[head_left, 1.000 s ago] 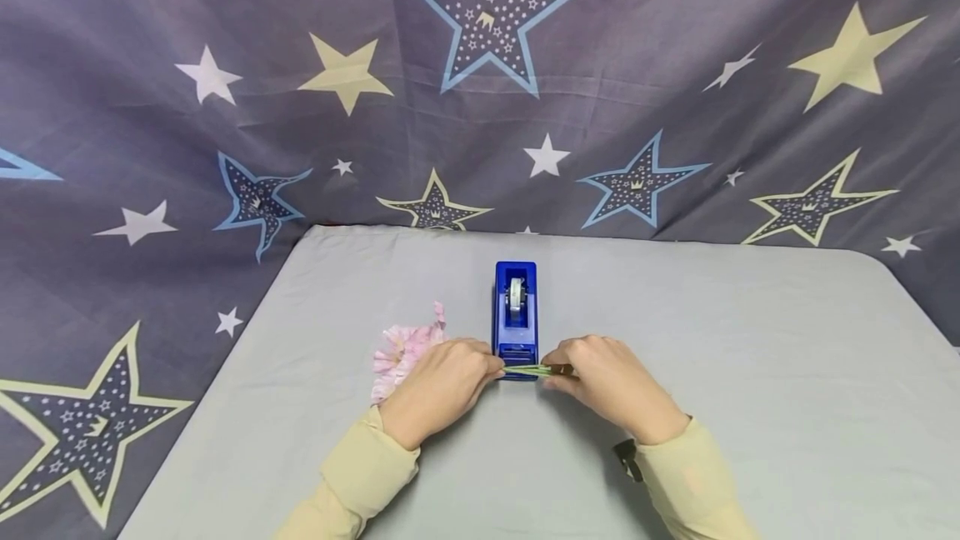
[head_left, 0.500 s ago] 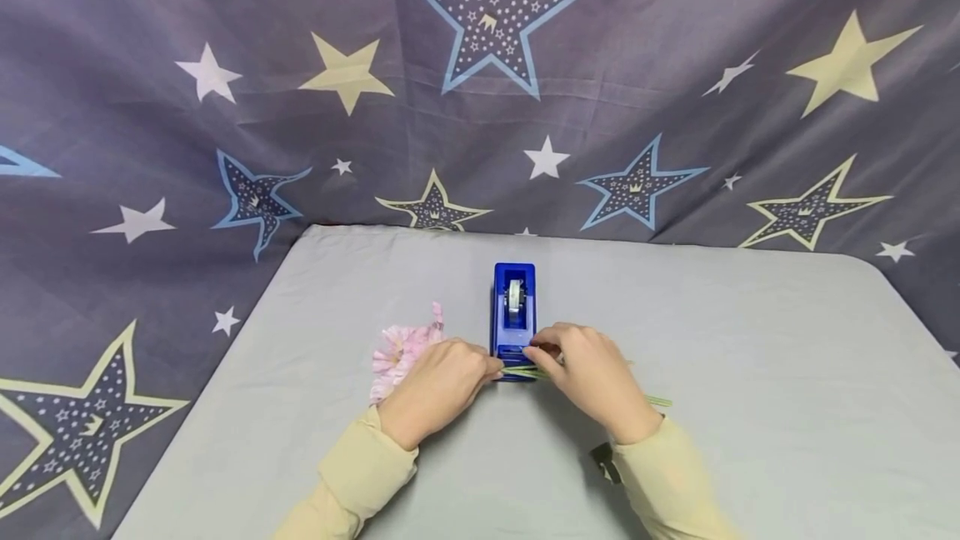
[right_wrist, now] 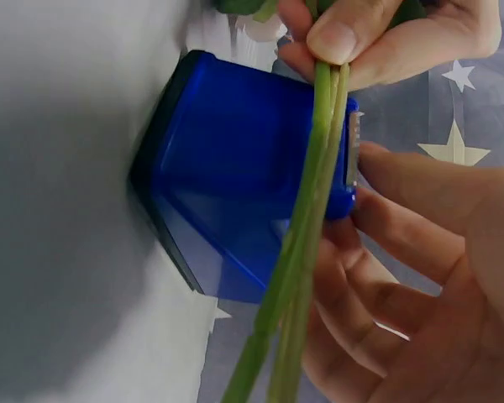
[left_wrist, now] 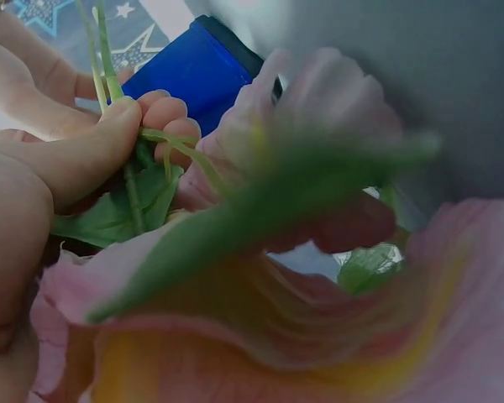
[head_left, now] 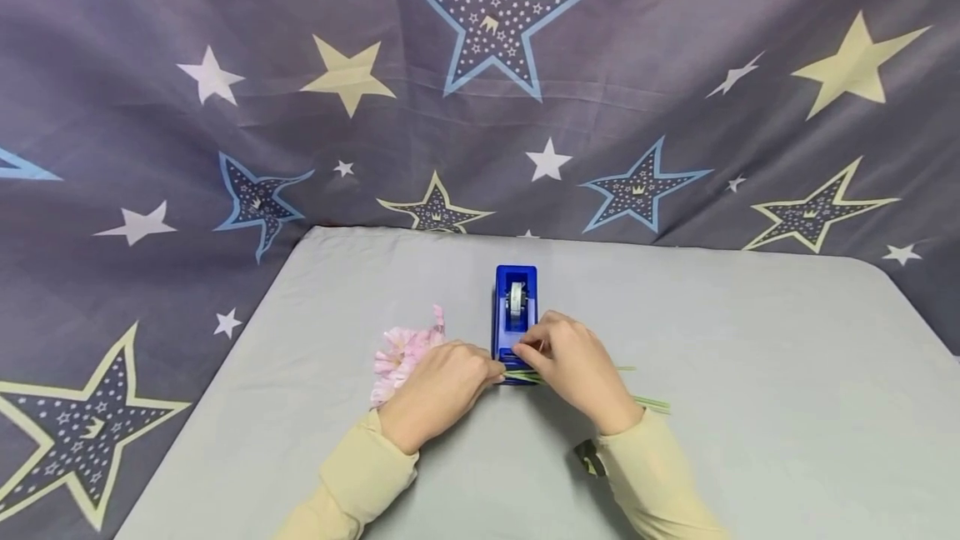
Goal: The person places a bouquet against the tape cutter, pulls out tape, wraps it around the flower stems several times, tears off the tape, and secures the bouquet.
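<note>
My left hand (head_left: 442, 386) pinches a bunch of green stems (head_left: 525, 375) between thumb and fingers, close below the pink artificial flowers (head_left: 401, 361). Green leaves and pink petals fill much of the left wrist view. The stems run rightward across the front end of a blue tape dispenser (head_left: 516, 315), then under my right hand (head_left: 573, 361). In the right wrist view the thumb and forefinger of my right hand (right_wrist: 403, 260) are at the dispenser's cutting edge (right_wrist: 354, 151). Whether they pinch the tape end is not visible. A tape roll (head_left: 516, 300) sits in the dispenser.
A pale grey cloth covers the table (head_left: 750, 357). Behind and to the left hangs a dark curtain (head_left: 480, 132) printed with stars. A small dark object (head_left: 589, 458) shows beside the right sleeve.
My right hand has let go of the stems and moved left and away from me to the dispenser's cutting edge. The left hand keeps its hold in the same place.
</note>
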The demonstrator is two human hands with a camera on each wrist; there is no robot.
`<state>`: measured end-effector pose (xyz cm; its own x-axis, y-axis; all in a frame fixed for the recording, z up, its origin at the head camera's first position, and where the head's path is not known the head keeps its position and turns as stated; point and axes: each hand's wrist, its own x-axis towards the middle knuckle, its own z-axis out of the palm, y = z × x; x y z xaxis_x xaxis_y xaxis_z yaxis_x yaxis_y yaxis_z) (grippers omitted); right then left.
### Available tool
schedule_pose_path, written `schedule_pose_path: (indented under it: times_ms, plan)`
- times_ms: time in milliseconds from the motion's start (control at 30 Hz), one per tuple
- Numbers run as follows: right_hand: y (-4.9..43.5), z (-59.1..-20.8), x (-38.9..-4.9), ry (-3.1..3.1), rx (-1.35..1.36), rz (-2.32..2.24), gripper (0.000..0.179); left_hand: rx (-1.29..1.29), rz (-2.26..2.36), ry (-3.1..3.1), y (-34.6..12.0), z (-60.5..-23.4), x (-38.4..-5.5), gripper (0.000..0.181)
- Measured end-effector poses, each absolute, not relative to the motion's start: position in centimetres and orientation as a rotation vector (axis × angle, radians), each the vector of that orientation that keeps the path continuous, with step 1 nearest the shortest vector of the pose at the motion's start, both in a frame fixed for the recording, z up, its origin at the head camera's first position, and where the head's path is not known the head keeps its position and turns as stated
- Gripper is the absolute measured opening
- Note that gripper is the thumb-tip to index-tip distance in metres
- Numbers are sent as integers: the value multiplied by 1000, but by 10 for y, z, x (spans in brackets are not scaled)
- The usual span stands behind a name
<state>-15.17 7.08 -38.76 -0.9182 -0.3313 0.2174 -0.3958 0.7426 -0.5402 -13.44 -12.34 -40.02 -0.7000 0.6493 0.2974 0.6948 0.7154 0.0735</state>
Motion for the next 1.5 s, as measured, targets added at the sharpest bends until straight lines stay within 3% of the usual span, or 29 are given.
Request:
schedule_pose_path:
  times_ms: [1500]
  plan:
    - [70, -380, -150, -2702, 448, 1211, 9, -1044, -304, -2682, -119, -405, -134, 15]
